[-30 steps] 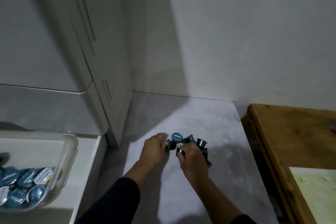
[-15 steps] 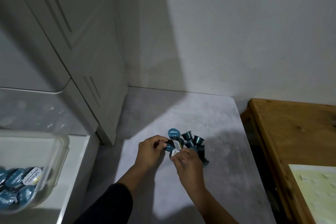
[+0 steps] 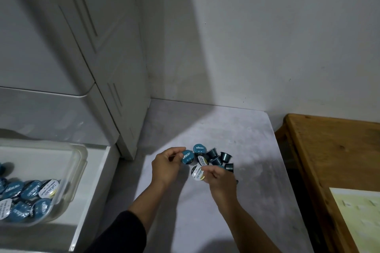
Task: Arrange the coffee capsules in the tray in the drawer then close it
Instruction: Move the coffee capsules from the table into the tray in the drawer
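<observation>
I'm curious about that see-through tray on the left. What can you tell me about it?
The tray is a clear, plastic-looking container with rounded corners and a thick rim. It sits in an open white drawer, at the left of the view, which cuts off part of it. Capsules with mostly blue lids, and a couple of white ones, lie crowded at its near end; the far end looks mostly bare. Neither hand touches it.

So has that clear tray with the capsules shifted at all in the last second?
No. The tray sits as before beside the drawer wall; only the camera's view swung.
</observation>
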